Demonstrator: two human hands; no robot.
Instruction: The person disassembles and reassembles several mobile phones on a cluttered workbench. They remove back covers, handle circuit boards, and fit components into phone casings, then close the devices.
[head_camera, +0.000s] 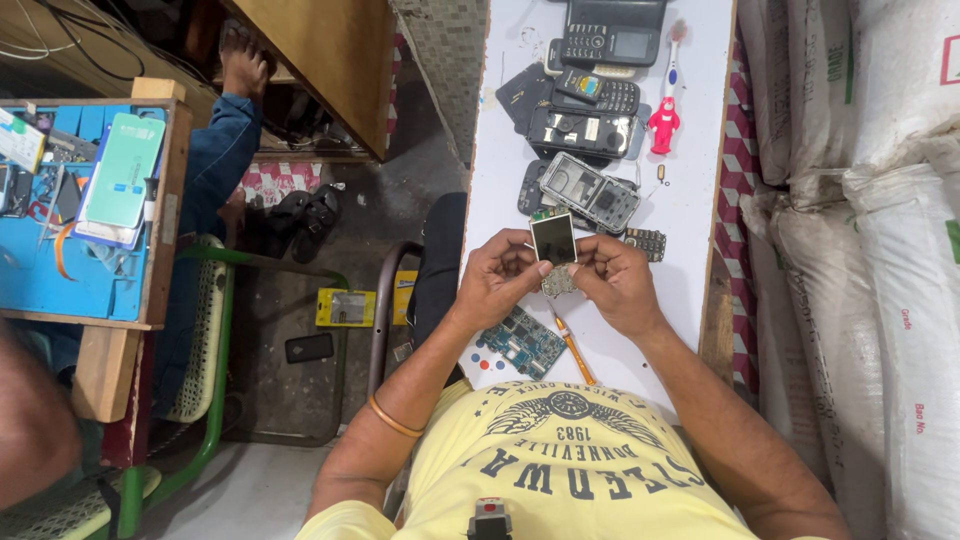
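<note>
Bare fingertips of left hand (497, 275) and right hand (615, 282) pinched the phone screen module (553, 239); gripping only its edges seemed wisest.

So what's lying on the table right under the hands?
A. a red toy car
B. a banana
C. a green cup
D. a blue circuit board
D: a blue circuit board lies on the white table just below the left hand, next to an orange screwdriver, while both hands hold a small screen part.
</note>
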